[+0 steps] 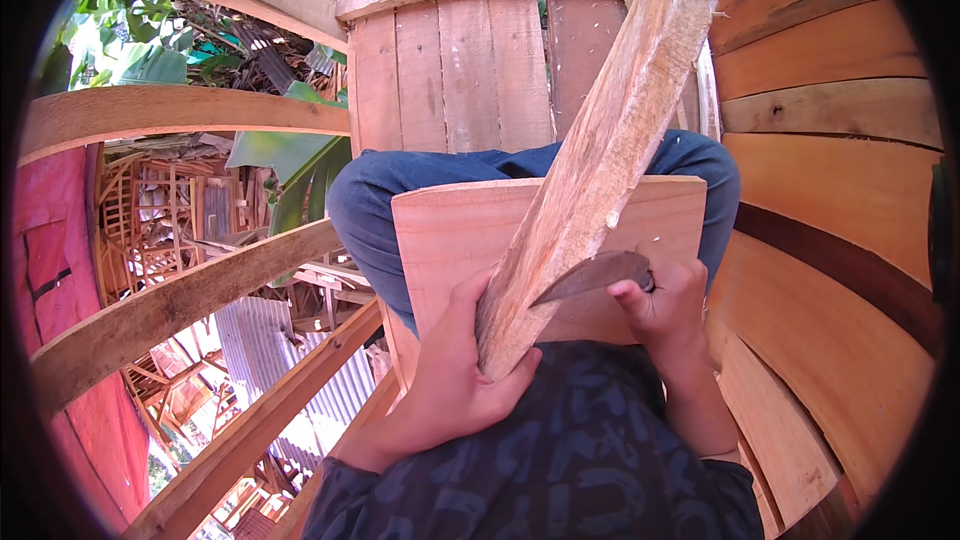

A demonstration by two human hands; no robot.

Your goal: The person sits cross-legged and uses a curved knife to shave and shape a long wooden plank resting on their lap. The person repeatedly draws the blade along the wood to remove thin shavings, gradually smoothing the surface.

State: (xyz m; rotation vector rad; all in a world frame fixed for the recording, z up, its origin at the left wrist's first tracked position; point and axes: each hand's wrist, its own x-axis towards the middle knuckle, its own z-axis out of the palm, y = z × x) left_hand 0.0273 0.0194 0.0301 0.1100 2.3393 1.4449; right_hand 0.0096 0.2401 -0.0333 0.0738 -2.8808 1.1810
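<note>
A long rough wooden beam (615,130) slants up and away to the right from my lap. Its near end sits in my left hand (465,350), whose fingers and thumb wrap round it. In my right hand (665,305) is a knife with a dark, broad, pointed blade (595,275); the fingers close round its handle, which is mostly hidden. The blade's tip touches the beam's right side just beyond my left hand. Under the beam a wide wooden board (470,230) lies across my lap, over my blue trousers.
Wooden plank walls (830,170) rise close on my right, and a slatted plank panel (470,70) stands ahead. On the left run open wooden rails (190,290). Beyond them are corrugated metal sheets (255,340), a pink-red cloth (60,240) and banana leaves (290,160). Pale shavings dot the board.
</note>
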